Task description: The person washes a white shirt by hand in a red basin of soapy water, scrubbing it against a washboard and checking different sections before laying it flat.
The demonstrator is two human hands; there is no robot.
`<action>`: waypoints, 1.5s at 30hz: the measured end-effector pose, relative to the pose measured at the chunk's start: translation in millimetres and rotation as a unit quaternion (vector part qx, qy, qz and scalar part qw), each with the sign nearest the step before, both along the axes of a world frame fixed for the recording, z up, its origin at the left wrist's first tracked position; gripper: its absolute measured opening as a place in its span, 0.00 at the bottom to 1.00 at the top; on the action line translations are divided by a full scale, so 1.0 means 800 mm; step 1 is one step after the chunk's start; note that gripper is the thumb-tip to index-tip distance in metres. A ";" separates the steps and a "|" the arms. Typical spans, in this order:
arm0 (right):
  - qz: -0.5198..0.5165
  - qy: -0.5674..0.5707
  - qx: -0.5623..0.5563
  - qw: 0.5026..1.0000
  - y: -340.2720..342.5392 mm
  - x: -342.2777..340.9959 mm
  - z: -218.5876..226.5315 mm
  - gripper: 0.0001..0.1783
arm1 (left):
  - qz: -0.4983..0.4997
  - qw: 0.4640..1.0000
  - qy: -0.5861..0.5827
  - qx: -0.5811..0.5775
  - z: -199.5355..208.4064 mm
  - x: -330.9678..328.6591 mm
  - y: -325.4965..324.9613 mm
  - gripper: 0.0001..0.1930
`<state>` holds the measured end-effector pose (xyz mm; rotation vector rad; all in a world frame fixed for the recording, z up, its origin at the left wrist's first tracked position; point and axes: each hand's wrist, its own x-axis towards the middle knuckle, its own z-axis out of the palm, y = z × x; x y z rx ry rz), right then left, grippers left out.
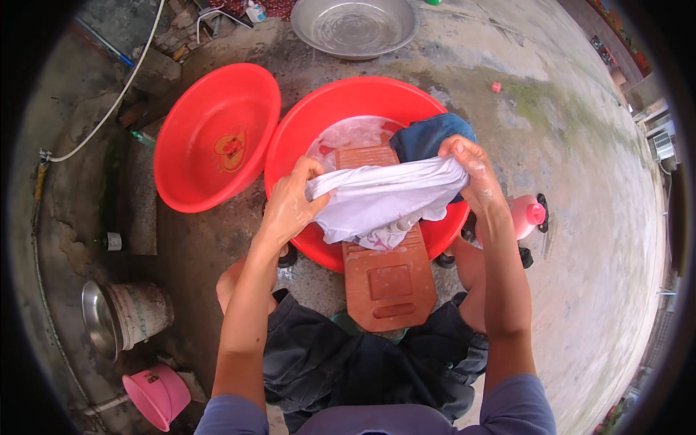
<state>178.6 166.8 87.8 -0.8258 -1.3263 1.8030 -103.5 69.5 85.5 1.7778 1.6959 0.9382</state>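
A wet white garment is stretched between my two hands, its lower part drooping over a brown washboard. My left hand pinches the garment's left end between thumb and fingers. At its right end, my right hand grips a gathered fold, with some suds on the skin. The washboard leans from a large red basin toward my lap. Inside the basin lies soapy water. Dark blue cloth hangs over the basin's right side, close to my right hand.
A second red basin tilts at the left. Beyond the big basin sits a metal basin. A pink container stands by my right leg. A bucket and a pink pail lie lower left. A pale hose runs along the left.
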 end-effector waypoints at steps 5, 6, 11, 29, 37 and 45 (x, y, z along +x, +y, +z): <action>-0.026 -0.103 0.032 0.994 -0.004 -0.005 0.017 0.19 | -0.057 0.967 -0.218 -0.118 0.004 -0.036 -0.005 0.11; -0.025 -0.102 0.033 0.994 -0.003 -0.005 0.017 0.19 | -0.039 0.957 -0.262 -0.115 0.004 -0.039 -0.005 0.12; -0.039 -0.358 0.286 0.888 -0.002 -0.009 -0.001 0.16 | 0.071 0.951 -0.298 -0.031 -0.002 -0.049 -0.005 0.14; -0.140 -0.190 0.571 0.786 -0.116 -0.181 -0.005 0.09 | -0.036 0.632 -0.765 -0.120 -0.069 0.077 0.016 0.19; -0.161 -0.194 0.615 0.747 -0.123 -0.187 -0.003 0.12 | -0.237 0.429 -0.853 -0.181 -0.079 0.067 0.030 0.19; -0.225 -0.243 0.637 0.696 -0.092 -0.176 -0.014 0.12 | -0.263 0.469 -0.831 -0.140 -0.043 0.084 0.024 0.18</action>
